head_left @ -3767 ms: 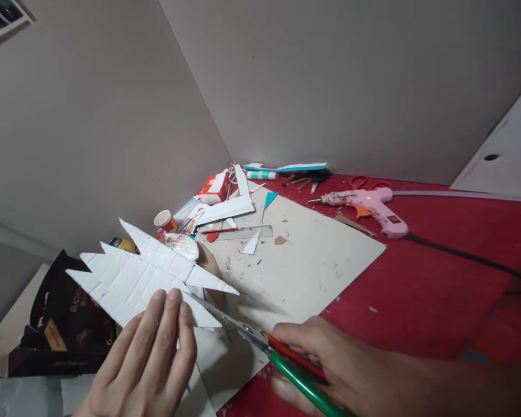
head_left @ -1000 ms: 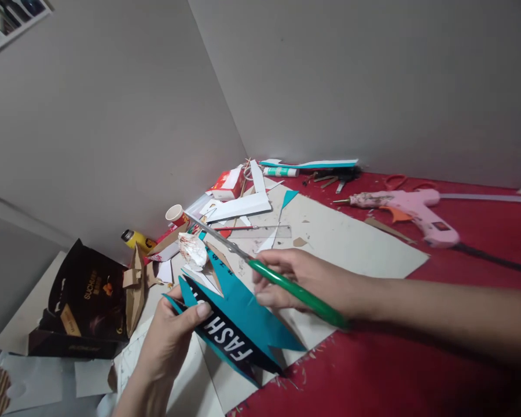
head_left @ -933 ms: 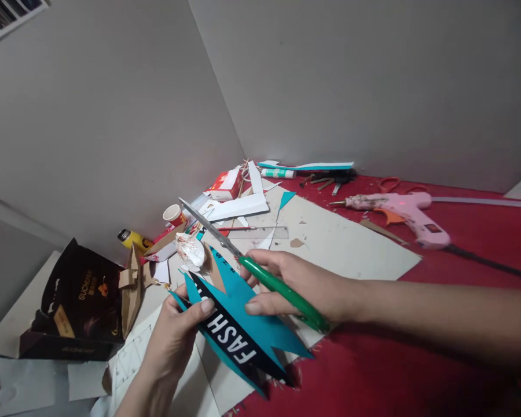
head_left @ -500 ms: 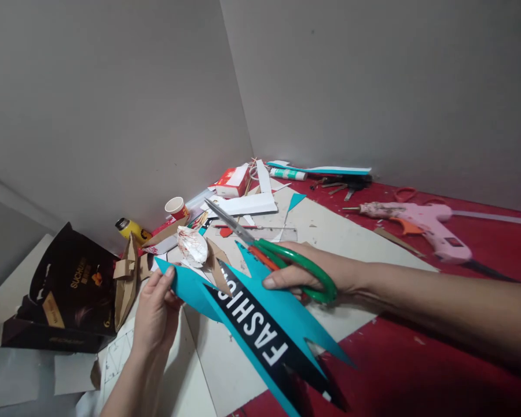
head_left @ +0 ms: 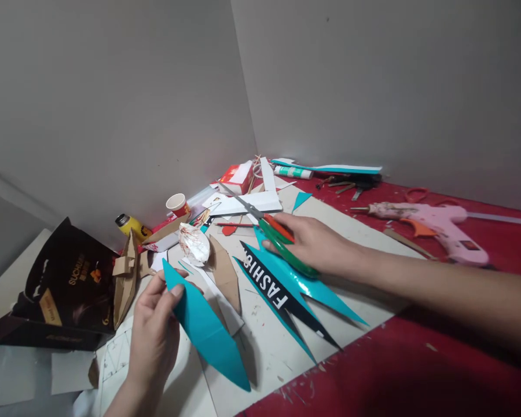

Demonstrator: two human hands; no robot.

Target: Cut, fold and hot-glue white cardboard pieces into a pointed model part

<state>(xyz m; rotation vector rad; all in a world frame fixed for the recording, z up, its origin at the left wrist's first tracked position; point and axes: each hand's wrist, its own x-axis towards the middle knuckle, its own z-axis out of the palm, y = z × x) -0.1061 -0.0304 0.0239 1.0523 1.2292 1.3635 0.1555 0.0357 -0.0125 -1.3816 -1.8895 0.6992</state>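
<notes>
Spiky teal-and-black card (head_left: 282, 289) has moved away from the left hand (head_left: 156, 318), which pinches a leaf-shaped teal card (head_left: 211, 330); the right hand (head_left: 308, 246) grips green-and-red-handled metal scissors (head_left: 255, 211). Grey walls (head_left: 351, 87) flank the red surface (head_left: 373, 370).

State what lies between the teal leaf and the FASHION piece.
In the head view, a white strip and brown cardboard lie between the teal leaf and the FASHION piece.

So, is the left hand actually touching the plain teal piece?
Touching. The head view shows the left hand gripping the plain teal piece near its upper end, thumb laid across the visible face.
</notes>
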